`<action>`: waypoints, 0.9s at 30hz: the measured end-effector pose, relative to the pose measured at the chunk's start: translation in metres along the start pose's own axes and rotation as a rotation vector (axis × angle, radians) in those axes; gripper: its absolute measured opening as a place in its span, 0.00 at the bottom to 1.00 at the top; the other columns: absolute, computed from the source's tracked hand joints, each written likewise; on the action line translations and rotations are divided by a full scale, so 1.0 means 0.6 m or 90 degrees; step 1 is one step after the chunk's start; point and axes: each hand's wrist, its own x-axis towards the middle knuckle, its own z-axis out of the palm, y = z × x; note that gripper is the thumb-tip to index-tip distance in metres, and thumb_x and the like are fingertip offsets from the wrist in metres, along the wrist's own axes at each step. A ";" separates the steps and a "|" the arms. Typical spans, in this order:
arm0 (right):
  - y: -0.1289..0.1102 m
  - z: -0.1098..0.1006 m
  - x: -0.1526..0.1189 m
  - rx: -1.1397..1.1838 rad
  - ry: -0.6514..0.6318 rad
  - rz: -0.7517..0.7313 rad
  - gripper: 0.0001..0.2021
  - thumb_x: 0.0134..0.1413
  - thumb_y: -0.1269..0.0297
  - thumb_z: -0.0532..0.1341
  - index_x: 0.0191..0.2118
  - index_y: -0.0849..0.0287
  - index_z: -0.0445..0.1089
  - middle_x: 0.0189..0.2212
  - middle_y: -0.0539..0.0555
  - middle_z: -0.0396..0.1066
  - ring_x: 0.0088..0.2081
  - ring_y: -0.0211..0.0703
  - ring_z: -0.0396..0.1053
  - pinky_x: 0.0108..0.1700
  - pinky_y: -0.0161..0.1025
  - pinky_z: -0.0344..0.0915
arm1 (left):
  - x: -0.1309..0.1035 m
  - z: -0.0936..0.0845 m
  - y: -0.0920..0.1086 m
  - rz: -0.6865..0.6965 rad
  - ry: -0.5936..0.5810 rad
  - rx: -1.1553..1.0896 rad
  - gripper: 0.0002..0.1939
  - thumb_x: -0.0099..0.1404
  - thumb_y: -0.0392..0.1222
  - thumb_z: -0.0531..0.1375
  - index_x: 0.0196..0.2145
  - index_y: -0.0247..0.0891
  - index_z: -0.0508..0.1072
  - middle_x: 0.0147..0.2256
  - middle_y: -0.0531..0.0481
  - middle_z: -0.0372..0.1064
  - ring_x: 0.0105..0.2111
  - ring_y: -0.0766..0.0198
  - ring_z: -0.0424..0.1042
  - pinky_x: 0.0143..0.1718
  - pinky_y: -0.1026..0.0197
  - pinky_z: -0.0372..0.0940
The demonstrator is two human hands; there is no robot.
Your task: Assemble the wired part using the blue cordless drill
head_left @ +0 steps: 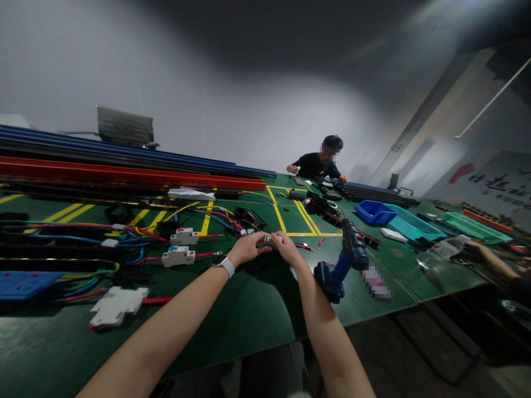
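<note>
Both hands meet over the green table [232,315]. My left hand [249,248], with a watch [224,264] on its wrist, is closed on the left side of a small grey-white part [269,241]. From the right, my right hand [286,247] grips the same part with its fingers. A red wire with a metal end [306,247] sticks out beyond my right hand. Two white circuit breakers [178,256] with red wires lie left of my left hand. Close to my right forearm, a blue power drill [352,249] stands on the table.
A white breaker block [118,307] and blue sockets [27,284] lie at the left, with long red rails [124,174] behind. Blue [374,213] and teal trays [415,224] are at the right. One person [317,165] sits across; another's hand [477,249] reaches in at right.
</note>
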 end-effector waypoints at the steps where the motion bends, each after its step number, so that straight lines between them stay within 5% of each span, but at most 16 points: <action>1: -0.007 -0.002 -0.002 -0.031 -0.002 0.006 0.20 0.64 0.44 0.54 0.35 0.56 0.71 0.31 0.50 0.71 0.36 0.42 0.68 0.39 0.36 0.62 | 0.001 0.002 0.001 -0.021 0.001 0.011 0.23 0.68 0.57 0.58 0.56 0.47 0.73 0.51 0.46 0.75 0.49 0.55 0.74 0.47 0.59 0.67; 6: -0.061 -0.028 -0.040 -0.137 0.116 -0.022 0.15 0.64 0.50 0.58 0.44 0.55 0.74 0.43 0.57 0.76 0.46 0.49 0.71 0.49 0.42 0.63 | 0.005 0.009 0.006 -0.063 0.000 0.043 0.15 0.70 0.52 0.57 0.50 0.48 0.76 0.47 0.48 0.77 0.47 0.57 0.75 0.44 0.61 0.66; 10: -0.091 -0.050 -0.141 -0.088 0.296 -0.068 0.11 0.65 0.56 0.57 0.43 0.56 0.72 0.44 0.59 0.74 0.47 0.50 0.70 0.51 0.44 0.65 | 0.004 0.011 0.011 -0.070 0.008 0.091 0.13 0.69 0.48 0.58 0.49 0.48 0.76 0.48 0.48 0.76 0.48 0.57 0.74 0.44 0.61 0.65; 16: -0.048 -0.092 -0.287 -0.085 0.759 0.032 0.13 0.62 0.54 0.59 0.45 0.58 0.66 0.44 0.60 0.68 0.44 0.49 0.68 0.47 0.45 0.66 | 0.003 0.015 0.012 -0.065 0.018 0.173 0.18 0.69 0.57 0.57 0.48 0.48 0.77 0.45 0.46 0.76 0.46 0.56 0.73 0.41 0.60 0.63; 18: -0.028 -0.119 -0.292 -0.077 0.753 0.090 0.23 0.55 0.51 0.64 0.52 0.59 0.64 0.49 0.62 0.66 0.47 0.50 0.67 0.47 0.45 0.66 | 0.006 0.017 0.010 -0.067 0.027 0.188 0.18 0.70 0.58 0.56 0.48 0.47 0.77 0.44 0.45 0.76 0.46 0.56 0.73 0.41 0.60 0.63; 21: -0.013 -0.159 -0.270 0.001 0.569 0.138 0.35 0.46 0.48 0.70 0.57 0.59 0.63 0.52 0.63 0.68 0.49 0.53 0.70 0.48 0.47 0.69 | 0.013 0.021 0.010 -0.085 0.037 0.196 0.17 0.70 0.57 0.56 0.47 0.46 0.77 0.44 0.45 0.76 0.45 0.56 0.74 0.41 0.60 0.63; 23: -0.013 -0.178 -0.249 0.077 0.489 0.143 0.35 0.44 0.47 0.70 0.55 0.60 0.66 0.49 0.62 0.72 0.46 0.54 0.73 0.46 0.48 0.70 | 0.020 0.023 0.010 -0.102 0.038 0.195 0.17 0.69 0.56 0.57 0.47 0.45 0.77 0.44 0.45 0.75 0.45 0.56 0.74 0.41 0.60 0.64; 27: -0.020 -0.201 -0.217 0.181 0.473 0.148 0.33 0.41 0.45 0.71 0.50 0.61 0.72 0.40 0.59 0.77 0.37 0.53 0.76 0.36 0.46 0.72 | 0.040 0.028 0.007 -0.132 0.039 0.200 0.14 0.68 0.53 0.59 0.45 0.45 0.77 0.44 0.45 0.75 0.46 0.56 0.74 0.44 0.60 0.64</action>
